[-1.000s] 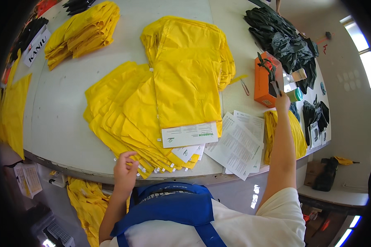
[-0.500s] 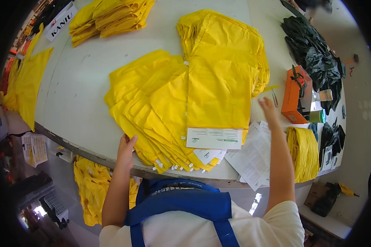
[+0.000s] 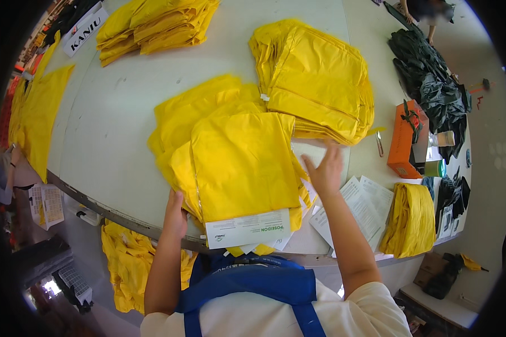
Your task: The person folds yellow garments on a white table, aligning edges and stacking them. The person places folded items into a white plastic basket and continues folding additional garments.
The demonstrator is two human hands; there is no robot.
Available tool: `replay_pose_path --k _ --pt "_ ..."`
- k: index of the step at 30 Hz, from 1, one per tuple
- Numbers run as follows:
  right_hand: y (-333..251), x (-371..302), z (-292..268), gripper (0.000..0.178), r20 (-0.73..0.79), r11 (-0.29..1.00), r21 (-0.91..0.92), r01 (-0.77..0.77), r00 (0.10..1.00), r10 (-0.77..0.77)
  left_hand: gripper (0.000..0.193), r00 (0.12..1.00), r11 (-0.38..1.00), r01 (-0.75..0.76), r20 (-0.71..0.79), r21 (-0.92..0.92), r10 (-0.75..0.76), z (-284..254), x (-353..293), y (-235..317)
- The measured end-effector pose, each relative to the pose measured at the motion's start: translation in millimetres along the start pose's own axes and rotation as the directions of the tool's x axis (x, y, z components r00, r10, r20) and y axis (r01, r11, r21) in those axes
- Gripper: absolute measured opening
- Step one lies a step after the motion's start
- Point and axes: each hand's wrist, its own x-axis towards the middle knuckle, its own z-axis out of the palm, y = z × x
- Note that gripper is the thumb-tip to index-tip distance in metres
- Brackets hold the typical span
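A fanned stack of flat yellow packaged garments [image 3: 236, 163] with white paper header cards lies on the white table [image 3: 112, 140] in front of me. My left hand [image 3: 175, 216] rests on the stack's lower left edge near the table rim. My right hand [image 3: 323, 171] lies open and flat on the right side of the top package, fingers spread. Neither hand grips anything.
A second yellow stack [image 3: 317, 84] lies behind, a third [image 3: 157, 22] at the far left. White printed sheets [image 3: 360, 208], a folded yellow bundle [image 3: 411, 222], an orange box [image 3: 405, 140] and dark green garments [image 3: 433, 84] sit at right. Yellow pieces [image 3: 123, 264] lie below the table.
My right hand has come back from the orange box to the top package of the near stack. My left hand stayed at the stack's lower left edge.
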Motion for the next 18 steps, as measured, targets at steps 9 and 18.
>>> replay_pose_path --k 9,18 --pt "44.2 100.2 29.8 0.07 0.092 0.762 -0.605 0.231 0.971 -0.221 0.055 0.997 0.974 0.063 -0.055 0.217 -0.052 16.7 6.7 6.0" --pt "65.8 206.6 33.1 0.066 0.119 0.696 -0.715 0.06 0.992 0.036 0.057 0.989 0.84 -0.09 -0.048 0.535 0.137 15.0 31.8 8.7"
